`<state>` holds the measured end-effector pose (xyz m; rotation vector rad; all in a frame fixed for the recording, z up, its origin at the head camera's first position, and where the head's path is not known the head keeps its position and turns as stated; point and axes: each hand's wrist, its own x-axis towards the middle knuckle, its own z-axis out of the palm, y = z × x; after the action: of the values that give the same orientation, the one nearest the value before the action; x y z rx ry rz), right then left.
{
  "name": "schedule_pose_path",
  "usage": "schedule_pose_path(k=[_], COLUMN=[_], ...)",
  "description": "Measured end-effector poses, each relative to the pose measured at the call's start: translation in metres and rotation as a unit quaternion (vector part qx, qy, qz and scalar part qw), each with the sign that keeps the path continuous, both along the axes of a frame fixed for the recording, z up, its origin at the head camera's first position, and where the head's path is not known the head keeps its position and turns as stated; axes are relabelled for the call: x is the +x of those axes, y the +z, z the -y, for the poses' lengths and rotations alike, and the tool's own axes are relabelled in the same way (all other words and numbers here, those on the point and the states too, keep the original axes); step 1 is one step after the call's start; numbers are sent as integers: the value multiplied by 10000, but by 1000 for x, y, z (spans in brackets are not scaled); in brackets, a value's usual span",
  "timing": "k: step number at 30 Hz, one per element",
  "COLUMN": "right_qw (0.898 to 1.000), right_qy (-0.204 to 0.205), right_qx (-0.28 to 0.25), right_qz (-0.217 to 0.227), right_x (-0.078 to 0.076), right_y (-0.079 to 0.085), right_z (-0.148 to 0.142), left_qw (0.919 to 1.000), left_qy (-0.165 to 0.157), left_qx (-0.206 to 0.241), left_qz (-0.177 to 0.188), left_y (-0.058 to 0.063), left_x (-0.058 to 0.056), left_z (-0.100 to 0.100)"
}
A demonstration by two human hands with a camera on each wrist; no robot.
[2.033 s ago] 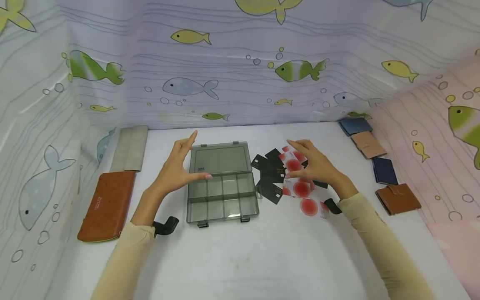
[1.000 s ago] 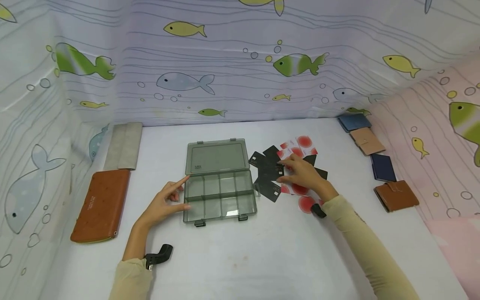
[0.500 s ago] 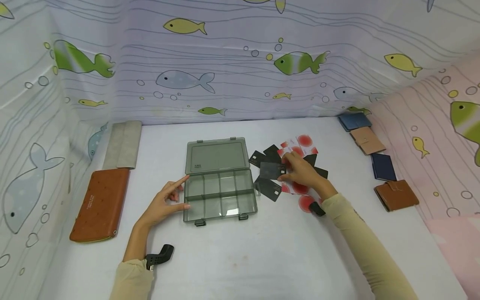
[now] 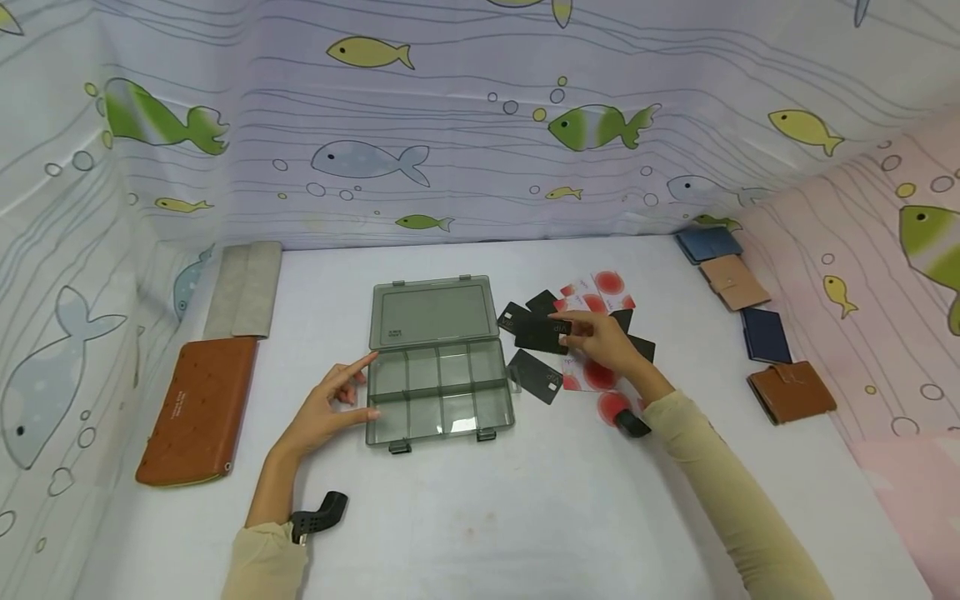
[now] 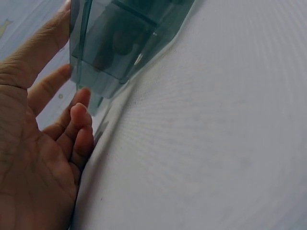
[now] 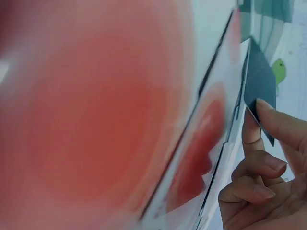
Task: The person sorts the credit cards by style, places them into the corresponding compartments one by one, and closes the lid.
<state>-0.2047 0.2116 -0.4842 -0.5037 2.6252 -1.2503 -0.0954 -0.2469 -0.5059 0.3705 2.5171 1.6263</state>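
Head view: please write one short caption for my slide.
A right hand pinches a black card while the left hand touches an open box.

Tabletop booth [image 4: 480, 492] with fish-print curtains [image 4: 472, 125]

The head camera looks forward and down from well back over the table [image 4: 450, 508], with the box [image 4: 432, 312] near mid-frame, the cards [image 4: 535, 375] right of centre and the curtain [image 4: 480, 162] across the top. The left wrist camera [image 4: 321, 517] sits low and near, tilted, looking past the left hand [image 5: 43, 153] at frame left to the box at the top. The right wrist camera [image 4: 632, 423] is closest: a red card [image 6: 110, 115] fills its left side, the right hand [image 6: 276, 187] and dark card [image 6: 261, 76] at the right. The head view shares the box with the left wrist's and the cards with the right's.
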Motion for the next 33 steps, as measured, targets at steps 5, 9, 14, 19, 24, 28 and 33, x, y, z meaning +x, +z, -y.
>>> schedule_pose_path(k=[5,9,14,19,24,28,33], right_qw=[9957,9892,9849,9788,9711,9683,9680], right_qy=[-298,-367,-24,444,771,930,967], right_qx=[-672,-1095,-1243,-1318,-1387,-1238,-943], right_qz=[570,904,1207,1503,1784,1960,2114], right_x=[0,2,8,13,18,20,21], right_y=[8,21,38,44,47,49,47], right_z=[5,16,38,66,99,126,158], left_qw=[10000,10000,10000,10000,9999,9998,9999], left_qy=[19,34,16,-28,-35,-41,-2], left_qx=[37,10,7,19,-10,7,39], left_qz=[-22,-18,2,-33,-130,-172,-166], left_y=[0,0,-1,-1,5,-2,-2], left_x=[1,2,2,1,2,0,1], left_z=[0,1,3,2,-1,2,1])
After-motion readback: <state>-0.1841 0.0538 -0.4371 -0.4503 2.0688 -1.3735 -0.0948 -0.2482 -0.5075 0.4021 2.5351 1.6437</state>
